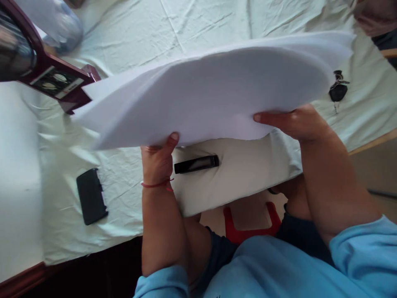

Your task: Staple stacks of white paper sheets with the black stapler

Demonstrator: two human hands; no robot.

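two thumbs press the near face of the paper stack, one per hand. left hand and right hand both grip its near edge; the other fingers mostly sit out of sight behind the sheets, presumably backing the pinch. wide spacing is likely to spread support, since loose sheets this floppy would fold under one hand. they bow and fan out at both ends.

stack is lifted over the cloth-covered worktop, in front of the body. black stapler-like item lies between the forearms by the front edge, probably kept there for easy reach. flat black case sits left of the left forearm, clear of the paper. keys near the stack's right end. dark red framed object at the left end; sheet corners overlap it in view, can't tell if touching.
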